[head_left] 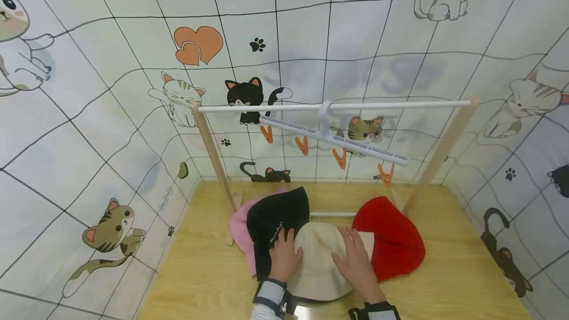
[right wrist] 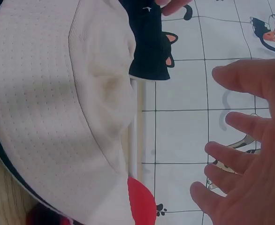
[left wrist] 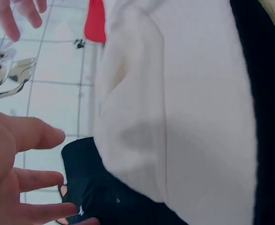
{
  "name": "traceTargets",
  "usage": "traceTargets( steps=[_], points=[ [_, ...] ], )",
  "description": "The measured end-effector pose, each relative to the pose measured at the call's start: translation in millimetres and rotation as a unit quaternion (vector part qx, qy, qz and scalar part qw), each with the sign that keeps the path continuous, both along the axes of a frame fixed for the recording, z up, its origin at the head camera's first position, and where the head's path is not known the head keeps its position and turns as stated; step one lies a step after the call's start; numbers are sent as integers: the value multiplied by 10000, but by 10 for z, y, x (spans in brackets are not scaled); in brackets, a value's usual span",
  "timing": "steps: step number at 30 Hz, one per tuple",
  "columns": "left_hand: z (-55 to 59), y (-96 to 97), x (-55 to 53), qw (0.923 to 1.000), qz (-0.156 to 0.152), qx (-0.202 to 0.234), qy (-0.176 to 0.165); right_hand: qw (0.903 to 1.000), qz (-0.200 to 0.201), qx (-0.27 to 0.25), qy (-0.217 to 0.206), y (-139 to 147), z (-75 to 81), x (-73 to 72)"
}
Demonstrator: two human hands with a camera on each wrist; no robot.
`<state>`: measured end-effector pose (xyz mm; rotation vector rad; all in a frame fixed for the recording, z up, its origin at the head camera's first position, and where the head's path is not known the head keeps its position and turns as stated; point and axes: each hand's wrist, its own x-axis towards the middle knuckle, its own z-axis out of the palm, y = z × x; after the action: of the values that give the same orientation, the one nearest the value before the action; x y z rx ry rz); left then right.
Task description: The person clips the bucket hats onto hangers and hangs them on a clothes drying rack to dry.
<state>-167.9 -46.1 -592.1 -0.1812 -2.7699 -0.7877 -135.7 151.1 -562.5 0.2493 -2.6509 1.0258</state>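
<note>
A cream bucket hat (head_left: 319,248) with a dark underside lies at the front of the group, its stitched brim (right wrist: 34,93) filling much of the right wrist view. My left hand (head_left: 284,259) is over its left side, fingers apart, close to a black hat (head_left: 279,214) with small white lettering. Over the right side is my right hand (head_left: 357,266), fingers spread and nothing held. Both wrist views show a gap between the fingers and the cream hat. A red hat (head_left: 397,243) lies to the right, partly behind it. Behind the black hat, a pink hat (head_left: 240,223) shows in part.
Behind the hats stands a rack with wooden posts (head_left: 213,154) and a white top rod (head_left: 391,105). A white hanger (head_left: 326,136) hangs from it at a slant, carrying several orange clips (head_left: 340,158). Cat-patterned sheeting surrounds the wooden table (head_left: 458,260).
</note>
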Motion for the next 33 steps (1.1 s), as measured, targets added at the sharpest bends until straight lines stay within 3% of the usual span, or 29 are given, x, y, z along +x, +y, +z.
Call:
traceTargets(
  steps=[6,9,13,16,21,24,30,33],
  points=[
    [74,60,-199,9996,-4,-189,-192,9989,-124,-220,-401,127,-6,14],
    [91,83,-308,9991,-145,-280,-282,9981,-147,-218,-556,172,8,41],
    [59,135,-427,9964,-329,-405,-666,9975,-200,-156,-662,213,32,87],
    [17,181,-490,9939,-215,-403,-1003,9973,-223,-128,-690,242,42,113],
    [-15,228,-551,9900,24,-178,-1399,9952,-238,-42,-950,279,3,129],
    [-16,235,-593,9866,-90,69,-1626,9941,-201,-22,-1069,287,-36,139],
    [33,209,-709,9721,-396,653,-2217,9943,-167,-101,-1053,291,-55,184],
    [44,204,-762,9704,-563,710,-2240,9943,-194,-48,-1049,328,-40,190]
  ],
)
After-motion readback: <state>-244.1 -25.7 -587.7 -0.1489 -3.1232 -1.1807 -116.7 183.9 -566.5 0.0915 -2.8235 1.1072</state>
